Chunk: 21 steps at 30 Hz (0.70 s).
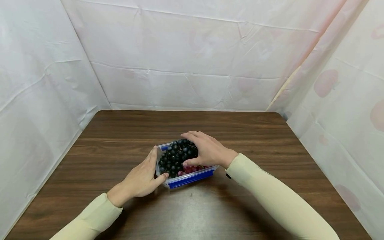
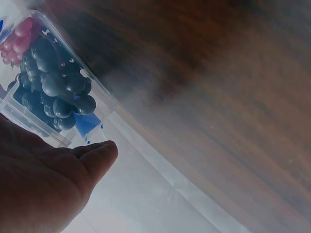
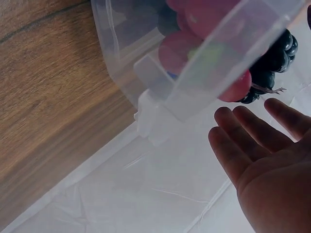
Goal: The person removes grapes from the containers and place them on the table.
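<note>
Clear plastic container [image 1: 190,175] w/ blue clips [image 1: 192,179] sits approx. midway betw. the L and R edges of the wood-grain table [image 1: 126,133], well short of the far edge and askew to it. Contents: black grapes [image 1: 172,158], mainly L and far side, piled above the rim; red grapes [image 1: 189,169] along the near side, toward the R corner.

L hand [image 1: 139,180]: fingers extended flat along the container's L wall, thumb at the near L corner. R hand [image 1: 210,148]: arched over the black grapes, thumb and fingers spread, no closed grip; firm contact can't be confirmed.

Risk, in my judgement: downward pressure from R hand could split skins or snap the thin stem [image 3: 267,90]; a sideways push could roll loose grapes over the low rim; uneven bracing by L hand could skid the container.
</note>
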Tool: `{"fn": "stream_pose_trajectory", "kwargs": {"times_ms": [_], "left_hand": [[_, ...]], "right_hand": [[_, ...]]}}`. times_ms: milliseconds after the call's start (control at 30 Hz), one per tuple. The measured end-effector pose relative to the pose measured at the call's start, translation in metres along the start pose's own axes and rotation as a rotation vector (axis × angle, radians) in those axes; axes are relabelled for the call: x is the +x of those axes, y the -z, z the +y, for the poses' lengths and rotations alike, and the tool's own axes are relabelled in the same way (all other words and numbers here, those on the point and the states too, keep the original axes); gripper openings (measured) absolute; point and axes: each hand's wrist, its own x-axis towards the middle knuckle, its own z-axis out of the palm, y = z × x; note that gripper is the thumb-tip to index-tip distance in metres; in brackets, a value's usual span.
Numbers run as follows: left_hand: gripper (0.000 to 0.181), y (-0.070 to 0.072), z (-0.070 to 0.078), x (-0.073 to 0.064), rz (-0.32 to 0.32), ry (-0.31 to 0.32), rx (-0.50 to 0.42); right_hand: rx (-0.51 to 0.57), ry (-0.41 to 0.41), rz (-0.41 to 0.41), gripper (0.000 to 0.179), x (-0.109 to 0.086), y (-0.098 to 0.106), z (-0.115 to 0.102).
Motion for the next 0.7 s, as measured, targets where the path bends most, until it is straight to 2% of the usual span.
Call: {"fn": "stream_pose_trajectory", "kwargs": {"times_ms": [700], "left_hand": [[0.105, 0.0016, -0.0003, -0.0001, -0.005, -0.005, 0.001]], "right_hand": [[-0.028, -0.004, -0.058, 0.092, 0.0097, -0.006, -0.0044]]}}
